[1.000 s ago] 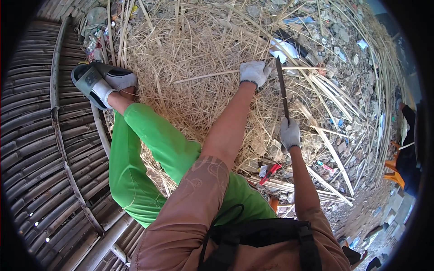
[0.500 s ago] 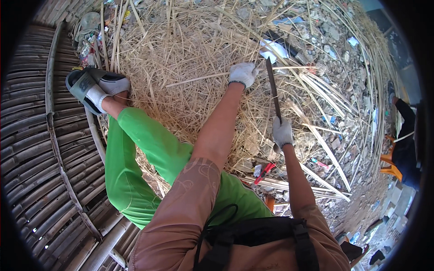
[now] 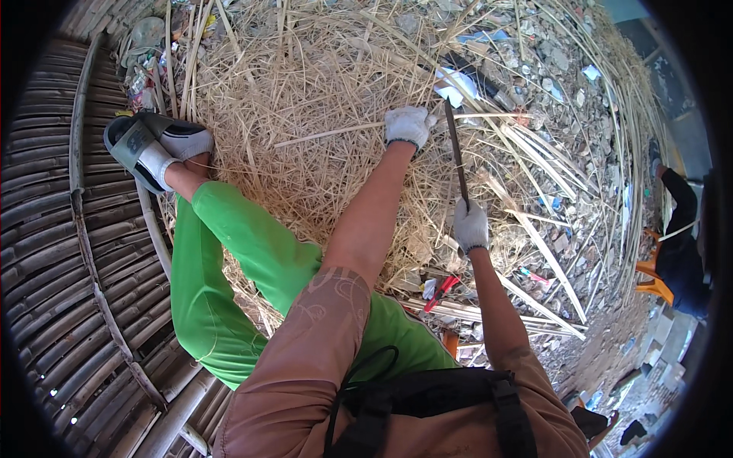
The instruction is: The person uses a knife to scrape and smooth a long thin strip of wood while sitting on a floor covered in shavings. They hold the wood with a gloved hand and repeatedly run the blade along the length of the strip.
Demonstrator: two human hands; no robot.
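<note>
My left hand (image 3: 408, 127), in a white knit glove, is closed around a thin bamboo strip (image 3: 328, 134). The strip sticks out on both sides of the fist, its right part passing near the blade. In my gloved right hand (image 3: 470, 226) is the handle end of a long, dark-bladed knife (image 3: 456, 149). Its blade points away from me, slightly to the left, with the tip close to the strip just right of my left hand. Whether blade and strip touch, I cannot tell. The knife's handle is mostly hidden in the glove.
Dry shavings (image 3: 305, 91) cover the ground ahead. Split bamboo strips (image 3: 542, 237) lie to the right, near a red tool-like object (image 3: 441, 294). A bamboo slat platform (image 3: 46, 229) runs along the left. Another person (image 3: 679, 229) is at the far right by an orange stool (image 3: 653, 271).
The whole view has shifted slightly, so everything appears a little further left. Both hands keep their hold on the strip and the knife, with hardly any movement between them.
</note>
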